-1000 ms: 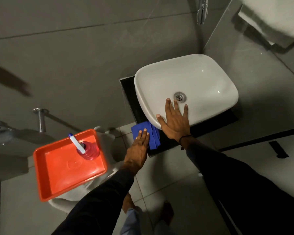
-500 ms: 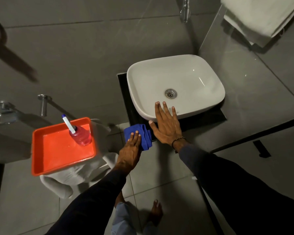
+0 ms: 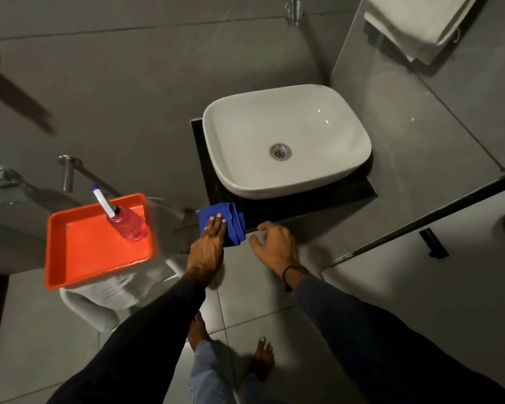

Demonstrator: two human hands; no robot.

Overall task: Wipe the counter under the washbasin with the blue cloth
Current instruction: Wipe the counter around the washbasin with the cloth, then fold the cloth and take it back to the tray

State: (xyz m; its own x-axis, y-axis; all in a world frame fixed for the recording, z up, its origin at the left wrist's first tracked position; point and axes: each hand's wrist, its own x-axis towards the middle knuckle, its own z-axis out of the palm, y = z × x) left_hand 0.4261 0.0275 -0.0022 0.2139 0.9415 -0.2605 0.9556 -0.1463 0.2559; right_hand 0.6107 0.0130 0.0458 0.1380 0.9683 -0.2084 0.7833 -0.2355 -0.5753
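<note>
Pressing flat-fingered, the left hand (image 3: 206, 252) pins the folded, rumpled blue cloth (image 3: 231, 221) on the black counter (image 3: 318, 205).

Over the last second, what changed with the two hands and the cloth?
The right hand came off the washbasin rim and now hovers, fingers curled, at the counter edge. The left hand stayed pressed flat on the blue cloth at the counter's front left corner.
</note>
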